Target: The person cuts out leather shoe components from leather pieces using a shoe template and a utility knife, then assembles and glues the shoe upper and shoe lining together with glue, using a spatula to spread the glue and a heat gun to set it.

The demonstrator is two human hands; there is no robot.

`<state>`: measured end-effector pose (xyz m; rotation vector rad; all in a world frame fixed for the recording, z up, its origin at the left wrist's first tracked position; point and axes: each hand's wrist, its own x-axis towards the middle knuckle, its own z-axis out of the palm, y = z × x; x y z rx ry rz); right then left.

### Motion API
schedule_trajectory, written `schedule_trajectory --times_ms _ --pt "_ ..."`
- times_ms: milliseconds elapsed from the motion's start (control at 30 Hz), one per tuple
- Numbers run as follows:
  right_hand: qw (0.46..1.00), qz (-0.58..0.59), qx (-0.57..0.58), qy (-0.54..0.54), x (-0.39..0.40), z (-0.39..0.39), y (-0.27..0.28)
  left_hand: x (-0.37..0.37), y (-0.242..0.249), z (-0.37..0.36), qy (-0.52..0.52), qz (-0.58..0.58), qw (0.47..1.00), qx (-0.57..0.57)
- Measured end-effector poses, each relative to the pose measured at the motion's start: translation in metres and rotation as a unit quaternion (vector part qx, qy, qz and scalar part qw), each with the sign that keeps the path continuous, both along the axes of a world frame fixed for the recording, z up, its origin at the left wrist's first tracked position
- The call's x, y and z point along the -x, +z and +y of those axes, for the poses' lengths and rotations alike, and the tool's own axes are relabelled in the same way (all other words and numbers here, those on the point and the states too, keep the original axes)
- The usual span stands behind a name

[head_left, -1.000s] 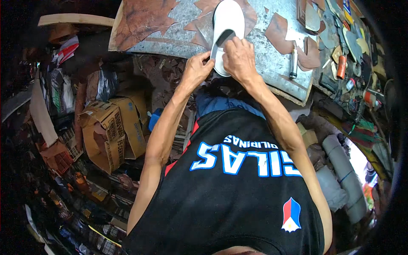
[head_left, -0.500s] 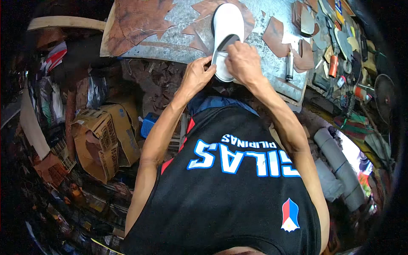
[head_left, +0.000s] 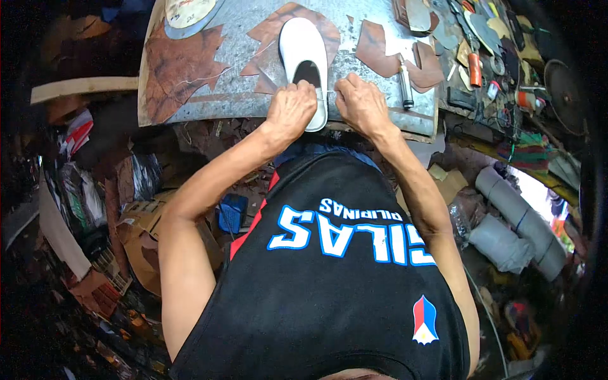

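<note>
A white closed-toe shoe [head_left: 301, 47] with a dark inside lies on the metal-topped table, toe pointing away from me. My left hand [head_left: 291, 111] is closed at the shoe's left side, over its opening. To the right of the shoe, my right hand [head_left: 363, 104] is closed too and held slightly off it. A thin white thread [head_left: 330, 92] stretches across the shoe between my two fists, and both appear to grip it. Its ends are hidden in my fingers.
Brown leather pieces [head_left: 183, 79] lie on the metal table [head_left: 234, 104]. A slim tool with a dark end [head_left: 405, 82] rests at right, near an orange-handled tool [head_left: 474, 68] among clutter. Below left are a cardboard box [head_left: 140, 237] and a blue basket [head_left: 233, 213].
My hands have moved apart, with the thread now stretched between them. The left has closed into a fist. The view has shifted, so the shoe appears further left and lower.
</note>
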<state>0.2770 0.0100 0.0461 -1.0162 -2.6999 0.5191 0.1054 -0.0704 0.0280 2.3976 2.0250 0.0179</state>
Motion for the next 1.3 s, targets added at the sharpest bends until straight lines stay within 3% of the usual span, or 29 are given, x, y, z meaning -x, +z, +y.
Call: schedule_trajectory --times_ms 133,200,267,333,567,800,867,900,933,1000,1067,1133,1167,1233,1300 --pt "0.999 0.032 0.008 0.005 -0.005 -0.005 -0.012 0.007 -0.001 0.009 -0.091 -0.016 0.996 0.014" --pt "0.989 0.119 -0.074 0.052 -0.017 -0.005 -0.022 0.013 -0.019 0.009 -0.113 -0.064 0.992 -0.002" --pt "0.996 0.064 -0.066 -0.013 -0.021 -0.010 -0.019 0.012 -0.009 0.015 -0.116 -0.102 0.988 0.006" --pt "0.989 0.126 -0.044 -0.066 -0.036 -0.010 -0.005 0.015 0.004 0.022 -0.122 -0.113 0.983 0.084" --pt "0.948 0.038 -0.123 -0.290 -0.100 0.034 -0.032 0.017 0.040 0.037 -0.140 -0.196 0.960 0.143" --pt "0.955 0.021 -0.053 -0.291 -0.100 0.041 -0.057 0.012 0.053 0.051 -0.172 -0.259 0.941 0.135" --pt "0.953 0.071 -0.063 -0.286 -0.106 0.050 -0.100 0.022 0.035 0.061 -0.182 -0.223 0.942 0.174" --pt "0.969 0.075 -0.034 -0.234 -0.121 0.062 -0.144 0.020 0.045 0.063 -0.150 -0.213 0.942 0.212" --pt "0.966 0.099 -0.015 -0.239 -0.104 0.043 -0.078 0.022 0.045 0.065 -0.146 -0.225 0.940 0.210" --pt "0.939 0.221 -0.003 -0.262 -0.094 0.036 -0.049 0.025 0.058 0.068 -0.159 -0.280 0.925 0.200" --pt "0.926 0.271 0.093 -0.248 -0.097 0.008 -0.021 0.027 0.061 0.071 -0.131 -0.313 0.916 0.214" --pt "0.914 0.148 0.295 -0.236 -0.088 -0.026 0.029 0.032 0.051 0.070 -0.146 -0.354 0.909 0.166" --pt "0.945 0.248 0.181 -0.114 -0.083 -0.042 0.008 0.032 0.051 0.072 -0.143 -0.355 0.909 0.166" --pt "0.961 0.191 0.195 -0.051 -0.061 -0.060 0.019 0.032 0.054 0.076 -0.078 -0.339 0.905 0.244" --pt "0.969 0.154 0.190 -0.037 -0.040 -0.064 0.013 0.033 0.053 0.077 -0.084 -0.354 0.900 0.241"
